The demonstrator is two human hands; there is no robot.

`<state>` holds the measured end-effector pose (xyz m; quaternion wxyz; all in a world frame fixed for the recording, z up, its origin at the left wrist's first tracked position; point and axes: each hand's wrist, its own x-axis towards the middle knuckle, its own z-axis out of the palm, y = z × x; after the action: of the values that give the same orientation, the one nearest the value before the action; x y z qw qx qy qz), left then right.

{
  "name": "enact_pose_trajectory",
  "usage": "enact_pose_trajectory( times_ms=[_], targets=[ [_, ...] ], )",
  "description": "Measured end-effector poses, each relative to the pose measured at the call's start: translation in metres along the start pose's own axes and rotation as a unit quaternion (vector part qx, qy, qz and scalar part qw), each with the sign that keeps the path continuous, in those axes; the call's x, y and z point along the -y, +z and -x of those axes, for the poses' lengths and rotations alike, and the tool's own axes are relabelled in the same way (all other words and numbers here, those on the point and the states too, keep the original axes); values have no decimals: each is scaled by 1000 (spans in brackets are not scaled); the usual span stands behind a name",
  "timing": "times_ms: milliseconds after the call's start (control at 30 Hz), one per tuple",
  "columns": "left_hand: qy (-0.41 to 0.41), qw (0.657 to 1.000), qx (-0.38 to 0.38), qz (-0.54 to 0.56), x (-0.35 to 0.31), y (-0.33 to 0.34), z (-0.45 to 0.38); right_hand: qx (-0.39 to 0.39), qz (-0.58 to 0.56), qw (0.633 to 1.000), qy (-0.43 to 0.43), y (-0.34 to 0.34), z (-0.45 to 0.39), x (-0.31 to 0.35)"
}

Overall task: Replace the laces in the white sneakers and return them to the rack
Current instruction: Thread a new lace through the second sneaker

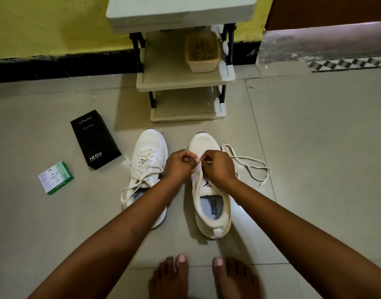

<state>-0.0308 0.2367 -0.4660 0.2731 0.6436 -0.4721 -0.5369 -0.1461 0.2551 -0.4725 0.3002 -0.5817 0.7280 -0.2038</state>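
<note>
Nearest, right sneaker (211, 203): left hand (178, 164) and right hand (217, 166) both pinch its lace (198, 186) at the low eyelets, lacing barely begun. Left sneaker (147, 167) looks laced, untied. Loose lace (247, 165) right. Far: rack (185, 83), no sneakers on it yet.

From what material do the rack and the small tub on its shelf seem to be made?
Rack: probably moulded plastic, matte cream, with rounded shelf edges and black uprights. Tub: likely thin plastic, beige and slightly translucent; its contents show faintly through the wall.

Grey tiled floor (314, 147) meets a yellow wall (56, 24) with black skirting (56, 65).
</note>
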Motion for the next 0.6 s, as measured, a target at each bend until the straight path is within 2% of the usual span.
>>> enact_pose_trajectory(
  times_ms=[100,167,233,300,367,400,433,467,500,533,567,600],
  targets=[
    [91,984,-35,-149,-1,-1,-5,-13,102,993,-61,-7,-2,-9],
    [124,980,-50,-149,-10,-5,-3,7,132,987,-89,-13,-5,-16],
    [102,991,-60,65,-45,-18,2,23,145,983,-109,-15,-6,-20],
    [121,944,-69,298,-90,-42,2,39,121,985,-118,-17,-5,-20],
    [183,894,-92,400,-127,-68,0,49,91,987,-123,-25,-5,-21],
    [200,890,-101,398,-135,-76,-2,51,82,987,-127,-29,-6,-21],
    [199,911,-115,342,-134,-76,-7,55,75,987,-129,-33,-6,-22],
    [186,946,-131,231,-124,-71,-10,62,71,987,-128,-35,-6,-23],
    [159,975,-133,85,-105,-62,-14,69,68,987,-131,-35,-6,-23],
    [122,985,-107,-56,-82,-51,-17,76,66,986,-133,-34,-5,-24],
    [85,978,-53,-185,-56,-40,-19,81,59,986,-133,-32,-4,-25],
    [66,952,7,-299,-32,-29,-19,84,50,987,-127,-30,-4,-26]
  ],
)
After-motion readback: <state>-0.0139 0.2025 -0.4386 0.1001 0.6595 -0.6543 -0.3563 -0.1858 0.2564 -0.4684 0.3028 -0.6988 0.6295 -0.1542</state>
